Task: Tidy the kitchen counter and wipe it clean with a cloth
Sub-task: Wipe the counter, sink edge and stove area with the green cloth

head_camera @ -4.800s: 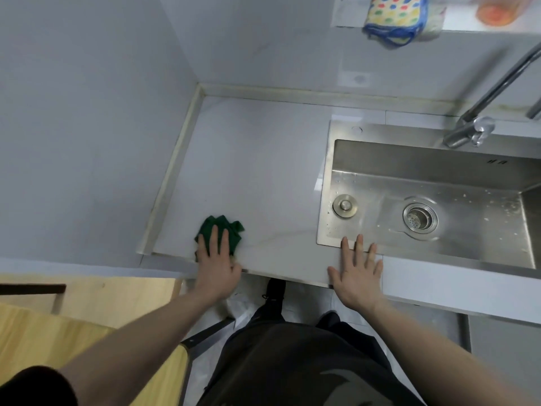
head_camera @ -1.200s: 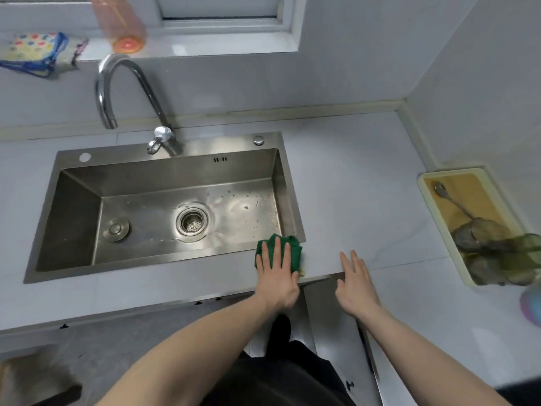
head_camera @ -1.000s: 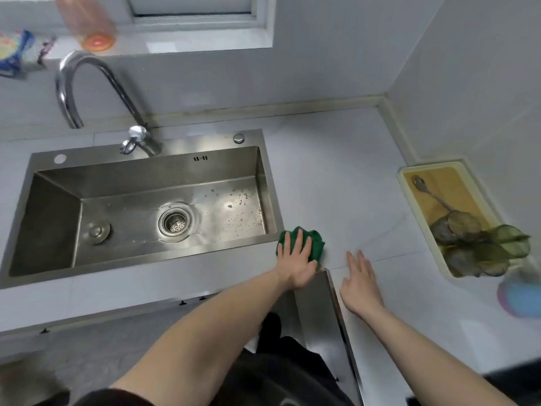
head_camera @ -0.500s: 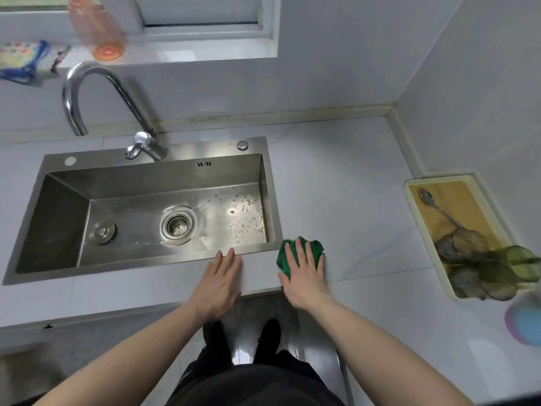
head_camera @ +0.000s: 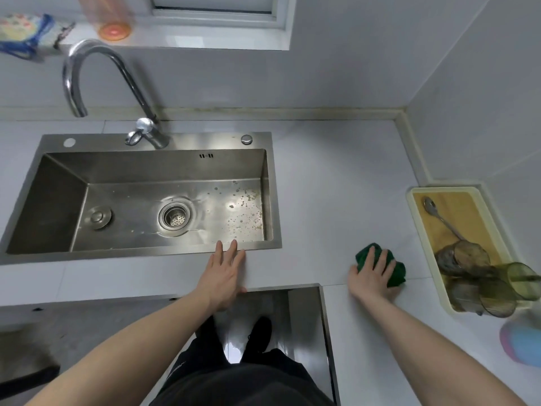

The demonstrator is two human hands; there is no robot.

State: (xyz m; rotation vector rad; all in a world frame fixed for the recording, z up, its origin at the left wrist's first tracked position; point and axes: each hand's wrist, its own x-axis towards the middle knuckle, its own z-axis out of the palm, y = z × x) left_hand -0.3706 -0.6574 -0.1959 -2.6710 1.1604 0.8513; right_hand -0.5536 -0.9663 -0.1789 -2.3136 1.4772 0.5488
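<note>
A crumpled green cloth [head_camera: 395, 269] lies on the pale grey counter [head_camera: 330, 200], to the right of the sink. My right hand [head_camera: 369, 275] presses flat on top of the cloth, covering its left half. My left hand [head_camera: 224, 273] rests flat and empty on the counter's front strip, with its fingertips at the sink's front rim.
The steel sink [head_camera: 140, 244] with a tall curved faucet [head_camera: 117, 83] fills the left. A cream tray [head_camera: 421, 230] by the right wall holds a spoon [head_camera: 439, 216] and tinted glasses [head_camera: 480, 276]. A pink-blue object [head_camera: 521, 342] sits at the right edge.
The cloth passed from my left hand to my right about half a second ago. My right hand has since slid it rightward toward the tray. My left hand settled at the sink's front edge.
</note>
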